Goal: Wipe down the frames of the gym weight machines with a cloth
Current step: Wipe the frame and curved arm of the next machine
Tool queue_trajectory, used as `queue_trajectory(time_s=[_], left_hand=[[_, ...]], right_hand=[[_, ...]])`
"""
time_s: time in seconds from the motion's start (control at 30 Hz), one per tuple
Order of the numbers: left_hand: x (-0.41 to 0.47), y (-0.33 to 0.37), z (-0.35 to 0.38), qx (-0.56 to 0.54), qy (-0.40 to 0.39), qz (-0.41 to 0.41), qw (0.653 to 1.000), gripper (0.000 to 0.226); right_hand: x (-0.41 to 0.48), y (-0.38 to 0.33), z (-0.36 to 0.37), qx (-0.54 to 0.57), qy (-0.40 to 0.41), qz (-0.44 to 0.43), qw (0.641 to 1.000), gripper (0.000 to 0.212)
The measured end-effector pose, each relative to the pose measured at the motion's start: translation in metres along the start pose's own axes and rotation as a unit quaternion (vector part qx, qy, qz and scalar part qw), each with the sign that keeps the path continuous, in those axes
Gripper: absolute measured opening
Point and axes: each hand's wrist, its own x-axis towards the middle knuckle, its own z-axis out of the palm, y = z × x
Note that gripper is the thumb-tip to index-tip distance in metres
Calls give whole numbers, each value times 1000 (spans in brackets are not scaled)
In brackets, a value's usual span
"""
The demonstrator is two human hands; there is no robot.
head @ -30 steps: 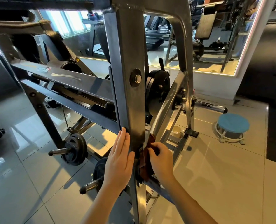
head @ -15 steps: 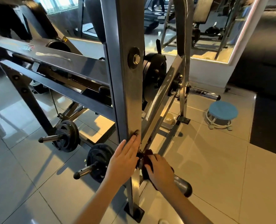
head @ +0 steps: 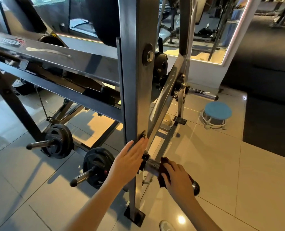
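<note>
Pressing flat with fingers straight, the left hand [head: 130, 162] rests on the steel upright post [head: 138, 97]. At 4 o'clock from that hand, the right hand [head: 178, 179] clamps a maroon cloth [head: 162, 180] around the chrome weight peg [head: 151, 165].

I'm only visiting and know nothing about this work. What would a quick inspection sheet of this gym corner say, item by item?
Surface: glossy tiled floor, with light reflecting off it.
Job's things: dark red cloth pressed on the chrome peg, low on the upright frame post.
Clutter: weight plates on pegs to the left; blue stool to the right.
Grippers: left hand lies flat against the post, fingers straight; right hand grips the cloth round the peg.
Cables: one thin cable runs down to the machine's base on the left.
Surroundings: wall mirror reflecting other machines.
</note>
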Motion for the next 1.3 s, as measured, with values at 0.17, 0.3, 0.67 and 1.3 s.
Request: queue_trajectory(time_s=[0.17, 0.3, 0.67, 1.3], left_hand=[[-4, 0, 4, 0, 9, 30, 1000, 58], [-11, 8, 21, 5, -23, 127, 992, 61], [-14, 17, 36, 37, -56, 150, 986, 65], [-15, 33, 21, -94, -91, 65, 989, 66]], right_hand=[[33, -34, 8, -23, 29, 52, 998, 15], [32, -39, 12, -18, 6, 55, 998, 27], [46, -38, 6, -62, 6, 144, 988, 44], [-26, -21, 3, -13, 47, 48, 998, 38]])
